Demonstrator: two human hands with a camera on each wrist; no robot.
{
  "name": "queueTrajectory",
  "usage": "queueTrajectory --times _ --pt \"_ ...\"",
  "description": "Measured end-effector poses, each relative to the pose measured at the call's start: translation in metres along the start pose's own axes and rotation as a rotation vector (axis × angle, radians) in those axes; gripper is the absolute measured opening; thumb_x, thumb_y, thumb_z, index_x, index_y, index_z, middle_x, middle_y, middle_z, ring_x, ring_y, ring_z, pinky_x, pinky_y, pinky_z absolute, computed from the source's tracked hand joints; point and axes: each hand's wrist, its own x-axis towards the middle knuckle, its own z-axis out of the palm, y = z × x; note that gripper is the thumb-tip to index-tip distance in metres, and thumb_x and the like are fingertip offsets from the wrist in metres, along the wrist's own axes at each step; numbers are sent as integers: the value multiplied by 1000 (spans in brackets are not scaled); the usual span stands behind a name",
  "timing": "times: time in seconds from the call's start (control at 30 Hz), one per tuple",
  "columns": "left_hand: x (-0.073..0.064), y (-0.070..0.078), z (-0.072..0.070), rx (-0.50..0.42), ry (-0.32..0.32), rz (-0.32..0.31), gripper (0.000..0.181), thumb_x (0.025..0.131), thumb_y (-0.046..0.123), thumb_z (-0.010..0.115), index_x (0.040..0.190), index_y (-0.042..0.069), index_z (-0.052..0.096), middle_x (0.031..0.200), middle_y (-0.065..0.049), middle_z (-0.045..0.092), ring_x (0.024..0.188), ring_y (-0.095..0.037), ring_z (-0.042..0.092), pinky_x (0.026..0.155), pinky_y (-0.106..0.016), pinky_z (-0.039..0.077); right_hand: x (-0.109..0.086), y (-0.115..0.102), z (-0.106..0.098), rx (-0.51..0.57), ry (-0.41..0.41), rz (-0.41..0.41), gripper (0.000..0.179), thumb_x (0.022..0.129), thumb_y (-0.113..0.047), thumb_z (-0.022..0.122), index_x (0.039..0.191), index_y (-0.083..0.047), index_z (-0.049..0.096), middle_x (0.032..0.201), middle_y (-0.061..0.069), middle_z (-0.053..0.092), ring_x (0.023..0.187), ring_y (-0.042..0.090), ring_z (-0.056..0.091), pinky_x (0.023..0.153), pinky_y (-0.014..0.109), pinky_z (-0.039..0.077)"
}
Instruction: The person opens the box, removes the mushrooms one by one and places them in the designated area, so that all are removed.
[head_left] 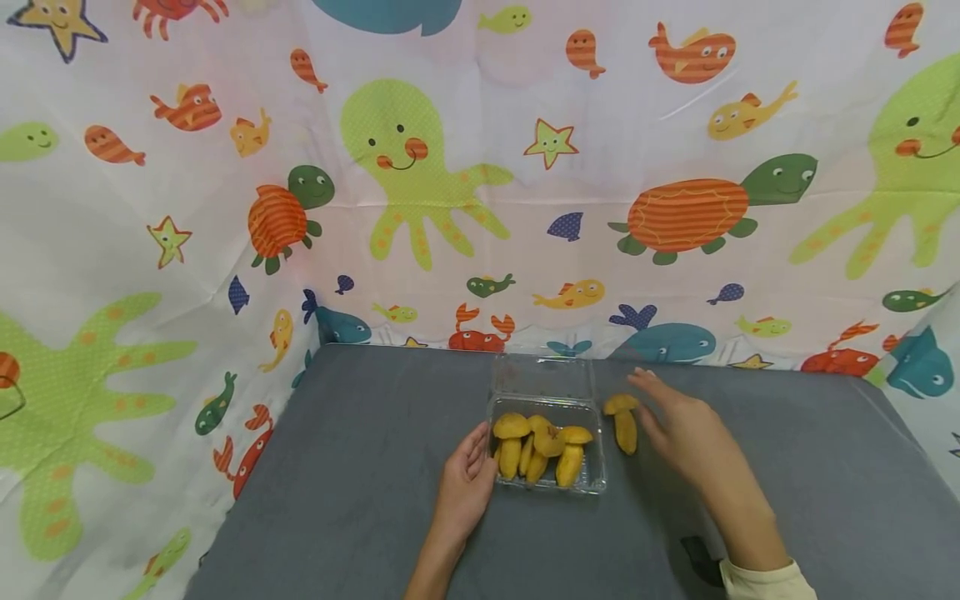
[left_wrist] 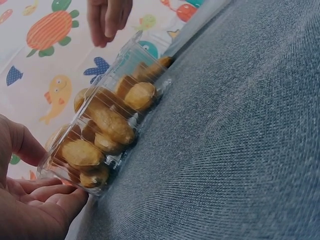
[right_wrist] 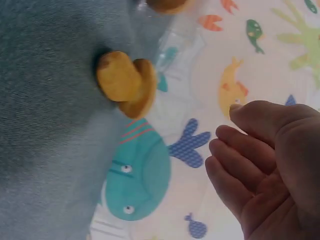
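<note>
A clear plastic clamshell box [head_left: 600,482] lies with its lid raised behind it, holding several yellow mushrooms [head_left: 569,457]. My left hand [head_left: 467,483] grips its left side; in the left wrist view the thumb is at the rim and the curled fingers [left_wrist: 60,200] are low against the wall. One loose yellow mushroom [head_left: 626,427] lies just right of the box, its cap toward the back. Right of and above that mushroom is my right hand [head_left: 686,433], holding nothing. The right wrist view shows its fingers loosely bent and apart from the loose mushroom [right_wrist: 120,77].
A grey cloth [head_left: 360,508] covers the table. Behind and to the left hangs a white curtain [head_left: 465,250] printed with sea animals, meeting the table just behind the lid. Something small and black [head_left: 701,560] shows beside the right sleeve [head_left: 768,582].
</note>
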Motion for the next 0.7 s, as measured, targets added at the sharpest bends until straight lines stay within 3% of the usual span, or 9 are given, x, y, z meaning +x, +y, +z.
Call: queueTrajectory --times 0.07,0.2,0.47,0.57,0.7 --pt "0 0 0 0 0 -7 59 99 -1 52 158 -1 45 161 -20 47 151 -35 43 122 -50 37 -2 -5 -4 3 -1 19 51 96 -5 75 145 -4 61 149 21 60 107 43 73 69 51 61" --pt "1 0 -1 6 7 -19 59 99 0 52 158 0 45 161 -19 48 150 -34 44 121 -49 39 -5 -17 -12 4 -53 69 52 101 -15 72 150 -4 57 151 25 56 113 48 70 88 65 58" --pt "1 -1 -2 -1 6 -10 60 98 -1 53 158 0 46 160 -21 48 149 -36 45 120 -50 40 -9 -38 -27 -30 -208 161 62 100 -26 75 153 -3 53 149 30 55 104 44 74 85 65 59" --pt "1 -1 -1 -10 7 -11 60 98 -1 53 158 0 46 160 -21 48 149 -35 45 121 -50 39 -11 -43 -28 -41 -238 180 64 100 -30 74 154 -5 52 149 28 56 102 41 74 86 66 58" --pt "1 0 0 -16 9 -16 60 98 0 53 158 1 47 160 -19 48 150 -34 44 121 -50 38 -15 -49 -24 -26 -226 146 62 99 -32 76 152 -7 55 143 27 62 101 42 75 85 64 60"
